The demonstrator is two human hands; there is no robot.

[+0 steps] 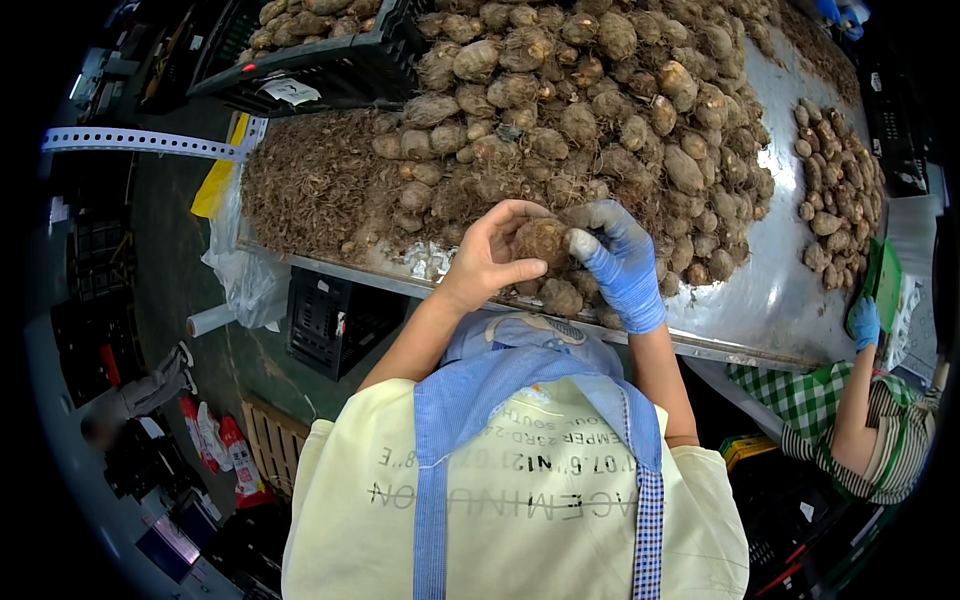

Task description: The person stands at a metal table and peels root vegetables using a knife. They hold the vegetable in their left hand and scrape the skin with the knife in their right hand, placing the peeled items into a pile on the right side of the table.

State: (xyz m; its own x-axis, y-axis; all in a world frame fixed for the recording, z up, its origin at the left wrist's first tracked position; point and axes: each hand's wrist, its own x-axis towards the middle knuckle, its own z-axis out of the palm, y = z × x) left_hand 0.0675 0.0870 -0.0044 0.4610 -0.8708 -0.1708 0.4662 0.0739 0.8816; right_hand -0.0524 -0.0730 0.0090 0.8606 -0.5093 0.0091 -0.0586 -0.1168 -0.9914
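A hairy brown taro corm (541,243) is held at the table's near edge, between both hands. My left hand (491,255) is bare and curls around its left side, with the thumb below. My right hand (616,259), in a blue and grey work glove, touches its right side with thumb and fingers; whether it grips the corm or only its root fibres cannot be told. A large heap of taro corms (577,120) lies just beyond the hands. Another corm (561,297) rests below the held one, near the apron.
Loose root fibres (307,180) cover the table's left part. A black crate (352,64) of corms stands at the back left. Smaller corms (832,195) lie at the right, near a co-worker's gloved hand (866,324) on a green tray (885,281). Another black crate (330,322) stands below the metal table edge (360,279).
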